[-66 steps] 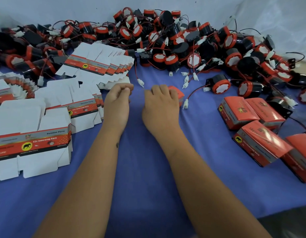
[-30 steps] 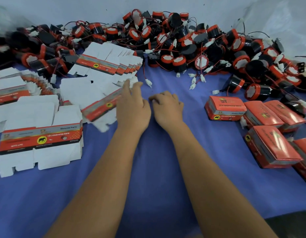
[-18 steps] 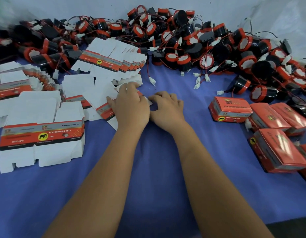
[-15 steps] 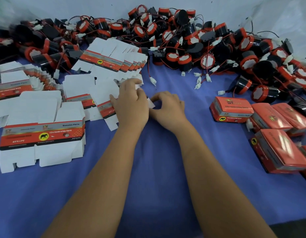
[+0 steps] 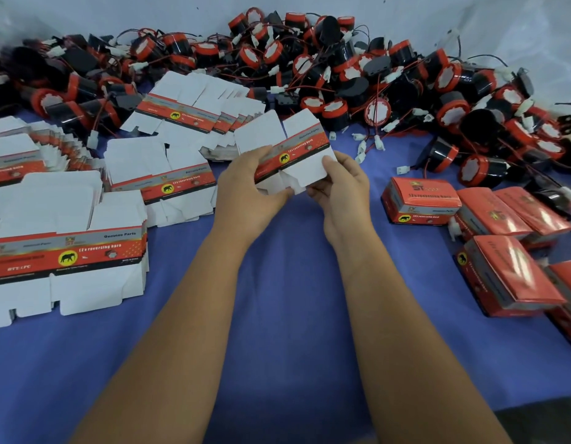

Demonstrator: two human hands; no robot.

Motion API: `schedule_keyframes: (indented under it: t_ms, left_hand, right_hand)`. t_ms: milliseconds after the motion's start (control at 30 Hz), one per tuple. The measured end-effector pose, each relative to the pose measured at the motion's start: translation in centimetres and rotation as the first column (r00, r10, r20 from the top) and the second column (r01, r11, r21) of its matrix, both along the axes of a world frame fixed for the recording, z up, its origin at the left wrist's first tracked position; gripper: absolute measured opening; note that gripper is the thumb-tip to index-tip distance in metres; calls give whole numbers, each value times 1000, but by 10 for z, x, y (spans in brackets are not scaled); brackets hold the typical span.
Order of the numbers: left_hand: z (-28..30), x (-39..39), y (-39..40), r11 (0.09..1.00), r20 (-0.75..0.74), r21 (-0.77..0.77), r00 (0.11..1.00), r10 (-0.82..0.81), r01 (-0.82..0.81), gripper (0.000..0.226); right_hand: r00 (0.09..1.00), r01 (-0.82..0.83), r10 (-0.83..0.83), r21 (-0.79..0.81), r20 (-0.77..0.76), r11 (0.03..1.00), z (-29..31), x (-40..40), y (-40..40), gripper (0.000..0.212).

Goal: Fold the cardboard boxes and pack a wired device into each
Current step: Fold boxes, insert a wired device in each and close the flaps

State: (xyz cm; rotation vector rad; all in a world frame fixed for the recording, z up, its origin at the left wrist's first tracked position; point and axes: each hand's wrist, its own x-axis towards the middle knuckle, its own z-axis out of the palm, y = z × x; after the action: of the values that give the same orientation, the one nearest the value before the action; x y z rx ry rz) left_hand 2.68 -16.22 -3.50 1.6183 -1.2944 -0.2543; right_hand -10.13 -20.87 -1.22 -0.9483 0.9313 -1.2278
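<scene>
Head cam: flat box blank [image 5: 285,149] now lifted off the blue cloth [image 5: 277,315], was lying on it earlier. My left hand [image 5: 249,190] and right hand [image 5: 341,190] pinch its lower edge. Wired devices [image 5: 325,75] piled at 12 o'clock.

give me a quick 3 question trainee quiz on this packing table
1. True or false: both hands grip one flat box blank held above the blue cloth.
2. Where do the closed red boxes lie? A) on the person's right B) on the person's left C) on the device pile
3. Fill in: the wired devices are piled along the ___ edge of the table.

Key: 1 true, left hand and right hand both hold it; 2 A; 3 far.
</scene>
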Motion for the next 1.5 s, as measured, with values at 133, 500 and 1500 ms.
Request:
schedule_keyframes:
  t_ms: [133,500,1500]
  left_hand:
    - [3,-1,2,1000,-38,-17,999,5,-6,56]
    - [4,-5,5,989,93,-54,986,140,-136,32]
    - [17,-4,11,968,-441,-202,868,-227,151,62]
  right_hand:
    - [996,-77,66,-200,-61,977,3,3,9,14]
    - [917,-73,-98,-405,-386,912,-4,9,9,36]
    - [753,-33,-292,-476,-589,879,-15,-7,-8,22]
